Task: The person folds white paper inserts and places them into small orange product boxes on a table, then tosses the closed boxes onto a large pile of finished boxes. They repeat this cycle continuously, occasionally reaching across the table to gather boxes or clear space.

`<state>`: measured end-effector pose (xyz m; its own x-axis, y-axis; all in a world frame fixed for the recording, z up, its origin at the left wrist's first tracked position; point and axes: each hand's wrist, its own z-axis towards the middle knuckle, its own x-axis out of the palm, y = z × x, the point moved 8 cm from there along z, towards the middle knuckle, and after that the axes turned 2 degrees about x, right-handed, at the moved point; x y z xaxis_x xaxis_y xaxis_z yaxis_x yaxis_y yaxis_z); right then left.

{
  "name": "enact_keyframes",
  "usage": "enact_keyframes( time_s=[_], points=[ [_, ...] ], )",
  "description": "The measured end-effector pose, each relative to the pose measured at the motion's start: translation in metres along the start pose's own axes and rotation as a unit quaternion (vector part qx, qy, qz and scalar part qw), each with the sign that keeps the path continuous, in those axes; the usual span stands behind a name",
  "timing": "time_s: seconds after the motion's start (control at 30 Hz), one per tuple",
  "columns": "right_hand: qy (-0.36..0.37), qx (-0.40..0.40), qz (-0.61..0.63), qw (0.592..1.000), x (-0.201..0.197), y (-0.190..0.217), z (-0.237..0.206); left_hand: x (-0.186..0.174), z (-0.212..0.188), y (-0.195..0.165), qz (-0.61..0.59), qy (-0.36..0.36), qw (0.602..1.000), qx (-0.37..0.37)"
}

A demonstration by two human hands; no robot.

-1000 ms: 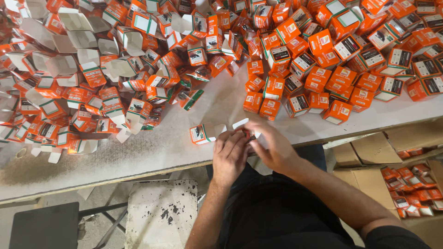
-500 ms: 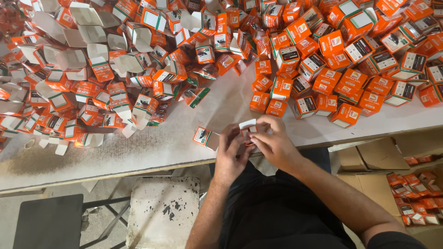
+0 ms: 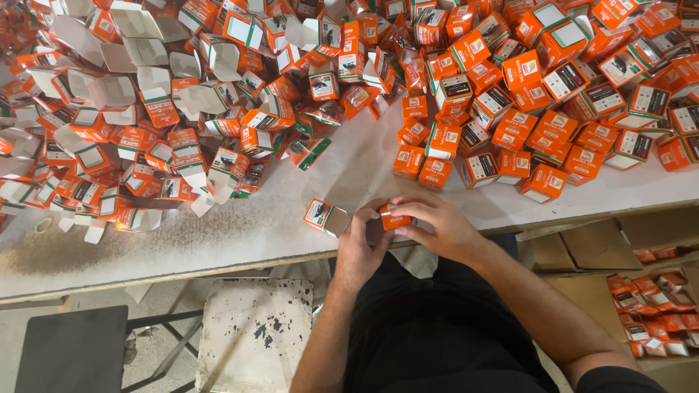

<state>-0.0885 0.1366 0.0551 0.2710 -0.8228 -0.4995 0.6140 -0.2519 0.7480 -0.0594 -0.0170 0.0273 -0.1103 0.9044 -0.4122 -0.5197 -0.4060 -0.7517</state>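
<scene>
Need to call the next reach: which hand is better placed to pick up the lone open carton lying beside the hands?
Left, probably. The left hand sits right beside the open carton; the right hand is farther off, fingers on the small orange box.

Small orange-and-white printed cardboard cartons (image 3: 510,80) look smooth, faintly glossy outside and matt white inside. The pale tabletop (image 3: 240,233) looks matt, scuffed and dusty. The white-painted stool seat (image 3: 255,335) is chipped, rough and speckled dark.

Small orange carton (image 3: 394,218) between both hands, another (image 3: 325,217) just left, orange-and-white heaps (image 3: 510,94) beyond.
</scene>
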Motion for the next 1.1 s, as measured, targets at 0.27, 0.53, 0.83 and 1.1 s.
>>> enact_keyframes(
  time_s=[0.27,0.53,0.83,1.1],
  points=[
    [0.006,-0.007,-0.004,1.000,0.000,0.004,0.001,-0.004,0.006,-0.017,0.025,-0.009,0.999,0.048],
    [-0.035,-0.110,-0.249,0.962,-0.007,0.024,-0.017,-0.009,0.006,-0.054,0.122,0.013,0.981,0.151],
    [-0.180,0.028,-0.519,0.835,-0.076,0.001,-0.025,-0.082,0.011,-0.031,0.373,0.056,0.924,0.059],
    [-0.066,-0.148,-0.349,0.923,0.059,0.027,0.105,-0.104,-0.005,0.017,0.233,-0.080,0.968,-0.049]
  ],
)
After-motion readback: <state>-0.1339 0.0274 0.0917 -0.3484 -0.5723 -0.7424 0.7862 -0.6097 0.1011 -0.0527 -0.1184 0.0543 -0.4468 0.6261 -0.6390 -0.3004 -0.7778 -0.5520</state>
